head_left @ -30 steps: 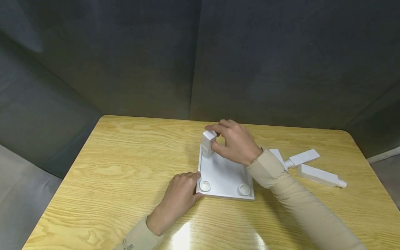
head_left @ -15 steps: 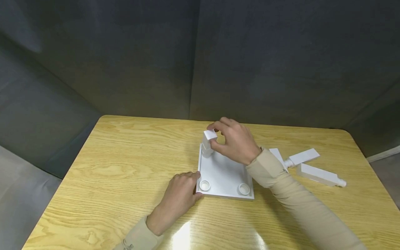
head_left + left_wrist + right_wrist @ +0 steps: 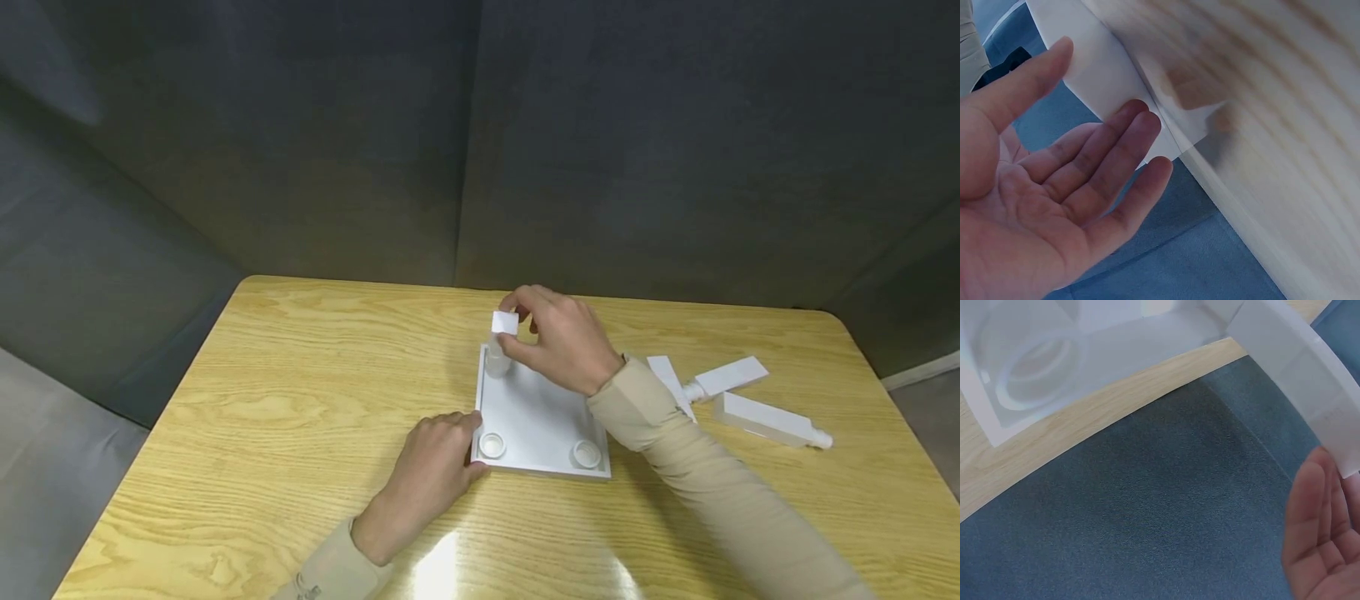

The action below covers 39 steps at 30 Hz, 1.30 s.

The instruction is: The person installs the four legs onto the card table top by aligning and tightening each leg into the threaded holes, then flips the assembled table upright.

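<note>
A white square tabletop with a raised rim lies underside up on the wooden table. My right hand pinches the upper end of a white square leg, which stands at the tabletop's far left corner. In the right wrist view, the same leg rises from the corner towards the fingertips. Thumb and fingers of my left hand hold the tabletop at its near left corner. The left wrist view has those fingers against its white side. The leg's lower end is hidden in its corner.
Three more white legs lie to the right: one partly behind the right sleeve, another angled away, a third nearer. Round sockets sit in both near corners of the tabletop. A dark partition stands behind the table.
The upright leg has turned about its own length, so its top face points differently. My right fingers have shifted slightly with it. My left hand and the tabletop stay put.
</note>
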Each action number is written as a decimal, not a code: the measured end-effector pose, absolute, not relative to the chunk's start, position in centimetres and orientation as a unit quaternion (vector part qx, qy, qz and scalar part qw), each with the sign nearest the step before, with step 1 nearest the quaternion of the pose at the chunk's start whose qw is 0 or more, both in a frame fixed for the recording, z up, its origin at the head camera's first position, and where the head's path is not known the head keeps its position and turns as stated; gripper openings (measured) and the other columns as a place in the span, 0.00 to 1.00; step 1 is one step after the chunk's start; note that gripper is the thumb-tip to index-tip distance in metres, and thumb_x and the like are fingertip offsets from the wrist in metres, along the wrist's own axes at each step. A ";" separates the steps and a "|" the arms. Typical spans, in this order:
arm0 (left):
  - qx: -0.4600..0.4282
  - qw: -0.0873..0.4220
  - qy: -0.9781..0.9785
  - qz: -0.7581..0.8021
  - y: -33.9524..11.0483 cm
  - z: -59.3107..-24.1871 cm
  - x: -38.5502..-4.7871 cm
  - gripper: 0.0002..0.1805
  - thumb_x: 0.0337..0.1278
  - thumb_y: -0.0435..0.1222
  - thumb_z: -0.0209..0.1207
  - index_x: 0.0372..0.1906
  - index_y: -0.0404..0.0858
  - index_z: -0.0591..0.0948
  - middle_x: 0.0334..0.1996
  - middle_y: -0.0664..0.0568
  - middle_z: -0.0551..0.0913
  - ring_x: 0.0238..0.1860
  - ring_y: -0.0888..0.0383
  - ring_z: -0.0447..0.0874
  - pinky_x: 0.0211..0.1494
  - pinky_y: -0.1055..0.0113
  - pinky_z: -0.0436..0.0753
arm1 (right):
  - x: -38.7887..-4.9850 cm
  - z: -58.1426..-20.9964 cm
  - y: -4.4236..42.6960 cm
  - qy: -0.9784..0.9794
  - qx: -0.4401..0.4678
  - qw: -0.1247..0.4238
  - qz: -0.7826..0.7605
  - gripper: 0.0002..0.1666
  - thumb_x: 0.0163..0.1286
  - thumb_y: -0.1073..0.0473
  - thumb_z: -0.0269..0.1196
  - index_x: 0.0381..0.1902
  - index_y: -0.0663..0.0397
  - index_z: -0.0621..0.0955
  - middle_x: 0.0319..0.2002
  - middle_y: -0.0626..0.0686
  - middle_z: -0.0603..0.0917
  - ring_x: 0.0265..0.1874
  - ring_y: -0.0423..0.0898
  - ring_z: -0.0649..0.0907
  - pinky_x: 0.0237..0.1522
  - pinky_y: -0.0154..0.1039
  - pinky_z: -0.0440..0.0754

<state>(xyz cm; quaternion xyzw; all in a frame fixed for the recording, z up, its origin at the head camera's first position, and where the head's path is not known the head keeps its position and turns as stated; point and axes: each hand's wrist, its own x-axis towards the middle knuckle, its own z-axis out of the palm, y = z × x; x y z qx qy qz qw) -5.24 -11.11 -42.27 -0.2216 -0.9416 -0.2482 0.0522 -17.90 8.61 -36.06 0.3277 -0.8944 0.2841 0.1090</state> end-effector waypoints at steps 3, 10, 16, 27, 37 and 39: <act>-0.220 0.053 -0.943 -0.243 -11.1 -42.2 -5.3 0.27 0.44 0.33 0.86 0.49 0.25 0.87 0.35 0.41 0.91 0.37 0.46 0.91 0.44 0.48 0.90 | -17.9 -36.1 8.7 -0.889 0.338 0.114 0.287 0.21 0.70 0.55 0.77 0.57 0.56 0.88 0.41 0.53 0.89 0.35 0.48 0.87 0.32 0.44 0.84; -0.217 0.059 -0.945 -0.239 -11.1 -42.3 -5.2 0.29 0.43 0.33 0.86 0.50 0.24 0.87 0.37 0.39 0.91 0.38 0.45 0.92 0.44 0.48 0.90 | -18.0 -36.1 8.8 -0.882 0.366 0.119 0.271 0.21 0.72 0.55 0.76 0.60 0.53 0.90 0.39 0.51 0.88 0.35 0.47 0.86 0.29 0.42 0.81; -0.219 0.066 -0.943 -0.242 -11.1 -42.3 -5.2 0.31 0.42 0.33 0.86 0.51 0.23 0.86 0.39 0.37 0.91 0.39 0.43 0.92 0.44 0.48 0.90 | -18.0 -36.1 9.0 -0.881 0.373 0.112 0.268 0.26 0.67 0.60 0.68 0.62 0.57 0.88 0.39 0.52 0.87 0.32 0.45 0.83 0.25 0.41 0.77; -0.219 0.057 -0.943 -0.246 -11.0 -42.2 -5.2 0.31 0.42 0.31 0.86 0.52 0.21 0.86 0.43 0.34 0.91 0.42 0.41 0.93 0.48 0.45 0.91 | -18.0 -36.0 9.0 -0.887 0.356 0.110 0.272 0.21 0.67 0.60 0.71 0.57 0.58 0.89 0.38 0.54 0.87 0.32 0.50 0.85 0.27 0.42 0.79; -0.216 0.053 -0.945 -0.240 -10.9 -42.2 -5.2 0.31 0.42 0.31 0.86 0.52 0.22 0.86 0.43 0.34 0.91 0.43 0.41 0.93 0.49 0.45 0.90 | -18.0 -36.2 9.2 -0.892 0.339 0.113 0.278 0.18 0.67 0.58 0.74 0.54 0.57 0.89 0.42 0.53 0.88 0.33 0.48 0.86 0.31 0.43 0.84; -0.216 0.054 -0.945 -0.240 -10.9 -42.3 -5.2 0.31 0.42 0.31 0.86 0.52 0.22 0.86 0.41 0.35 0.91 0.41 0.42 0.93 0.48 0.46 0.91 | -18.0 -36.3 9.1 -0.891 0.337 0.111 0.281 0.18 0.67 0.58 0.74 0.54 0.58 0.89 0.44 0.53 0.90 0.33 0.48 0.86 0.32 0.43 0.85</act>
